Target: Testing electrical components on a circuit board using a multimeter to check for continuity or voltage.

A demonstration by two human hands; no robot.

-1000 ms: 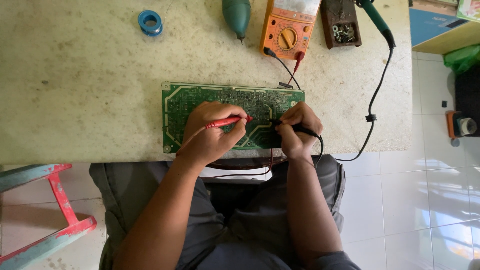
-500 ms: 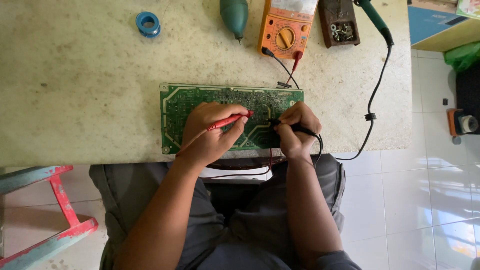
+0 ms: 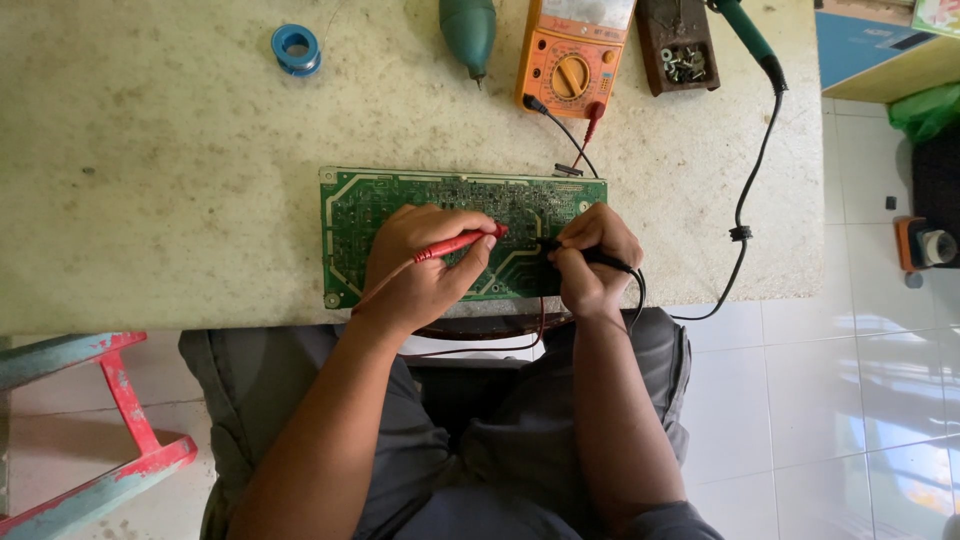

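Note:
A green circuit board lies solder-side up near the table's front edge. My left hand rests on it and grips a red test probe, tip pointing right toward the board's middle. My right hand holds a black test probe with its tip on the board close to the red one. Red and black leads run up to an orange multimeter at the far edge.
On the pale stone table sit a blue solder spool, a teal tool, a brown tray of screws and a green-handled soldering iron with a black cord. A red and blue stool stands lower left.
Both hands stay on the board with the probes; the probe tips shift only slightly. The view drifts a little.

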